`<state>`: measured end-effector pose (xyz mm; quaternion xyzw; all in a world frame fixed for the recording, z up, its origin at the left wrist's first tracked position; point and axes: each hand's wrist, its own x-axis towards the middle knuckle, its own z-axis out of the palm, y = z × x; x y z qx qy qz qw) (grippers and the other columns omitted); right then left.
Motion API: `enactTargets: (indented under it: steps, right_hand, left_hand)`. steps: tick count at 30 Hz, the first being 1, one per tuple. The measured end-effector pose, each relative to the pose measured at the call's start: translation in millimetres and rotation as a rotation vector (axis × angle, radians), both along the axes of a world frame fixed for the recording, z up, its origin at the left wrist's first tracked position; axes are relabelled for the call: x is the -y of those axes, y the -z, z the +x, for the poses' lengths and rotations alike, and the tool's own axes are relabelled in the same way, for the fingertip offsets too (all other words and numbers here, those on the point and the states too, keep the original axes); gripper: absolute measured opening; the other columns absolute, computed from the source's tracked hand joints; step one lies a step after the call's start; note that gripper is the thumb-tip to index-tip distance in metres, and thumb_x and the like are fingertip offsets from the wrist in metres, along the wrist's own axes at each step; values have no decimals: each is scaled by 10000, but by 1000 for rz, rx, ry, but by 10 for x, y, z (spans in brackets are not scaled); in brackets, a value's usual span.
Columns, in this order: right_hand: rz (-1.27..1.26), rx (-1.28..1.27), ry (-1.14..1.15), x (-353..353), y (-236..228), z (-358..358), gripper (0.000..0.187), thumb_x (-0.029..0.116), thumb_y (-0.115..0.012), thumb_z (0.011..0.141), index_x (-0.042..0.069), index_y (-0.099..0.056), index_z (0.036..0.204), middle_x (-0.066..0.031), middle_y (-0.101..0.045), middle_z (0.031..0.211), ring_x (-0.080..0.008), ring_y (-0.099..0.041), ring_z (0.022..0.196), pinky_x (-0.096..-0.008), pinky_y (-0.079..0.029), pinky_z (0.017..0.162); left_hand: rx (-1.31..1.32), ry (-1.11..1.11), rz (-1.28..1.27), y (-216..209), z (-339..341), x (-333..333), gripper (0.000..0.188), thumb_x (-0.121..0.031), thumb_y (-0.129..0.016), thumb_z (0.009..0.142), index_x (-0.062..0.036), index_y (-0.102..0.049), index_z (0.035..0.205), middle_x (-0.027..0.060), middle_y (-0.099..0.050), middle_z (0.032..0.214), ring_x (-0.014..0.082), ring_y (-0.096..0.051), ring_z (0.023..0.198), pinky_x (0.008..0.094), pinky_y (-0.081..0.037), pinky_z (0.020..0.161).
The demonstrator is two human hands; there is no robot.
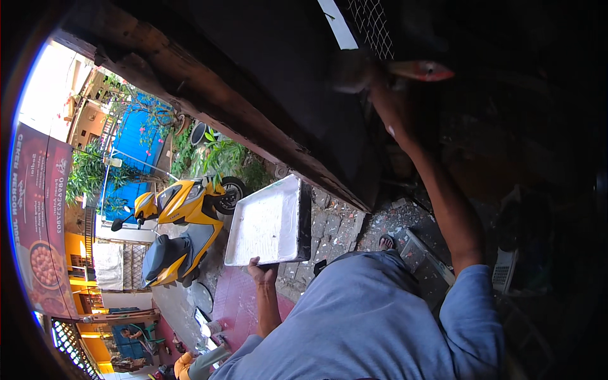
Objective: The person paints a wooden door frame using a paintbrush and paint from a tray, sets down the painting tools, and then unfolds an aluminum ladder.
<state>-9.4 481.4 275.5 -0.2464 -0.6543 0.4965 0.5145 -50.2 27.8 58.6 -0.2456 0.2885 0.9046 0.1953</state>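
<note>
My left hand (262, 271) grips the near edge of a shallow rectangular tray (266, 223), its inside coated white like paint. The tray is held out in front, left of my body. High on the right, my right hand (384, 92) is closed around a paintbrush (420, 70) with a reddish-yellow handle. Its wide head is blurred and lies over a dark panel (278, 63); whether the bristles touch it, I cannot tell. Shadow hides part of the right hand's fingers.
A rough wooden beam (209, 123) runs diagonally along the panel. Beyond the tray stands a yellow scooter (183, 206), with plants and a blue gate (136, 136) behind. A printed banner (44, 215) hangs far left. White-speckled paving (405, 221) lies by my sandalled foot. People sit lower left.
</note>
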Motion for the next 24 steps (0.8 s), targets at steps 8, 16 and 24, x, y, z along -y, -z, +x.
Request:
enactTargets:
  steps: [8, 16, 24]
  right_hand:
    - [245, 226, 60, 56, -79, 98, 302, 296, -578, 754, -4, -601, 726, -118, -593, 633, -200, -593, 593, -270, -421, 530]
    - [568, 155, 28, 7, -18, 287, 270, 267, -621, 732, 7, -591, 797, -59, -608, 736, -163, -596, 656, -251, -459, 586]
    - [981, -15, 82, 284, 461, 380, 274, 266, -629, 725, 43, -585, 878, -49, -591, 792, -144, -588, 730, -215, -467, 651]
  left_hand:
    - [4, -23, 1, -24, 20, -10, 650, -118, -467, 546, -40, -380, 1186, 141, -425, 1197, 326, -390, 1110, 500, -277, 934]
    - [17, -19, 10, -77, 62, -23, 655, -115, -470, 544, -43, -377, 1188, 137, -430, 1191, 324, -392, 1107, 490, -281, 936]
    - [-17, -5, 19, -13, 18, 10, 633, -119, -474, 538, -42, -406, 1162, 140, -439, 1178, 323, -408, 1088, 490, -283, 935]
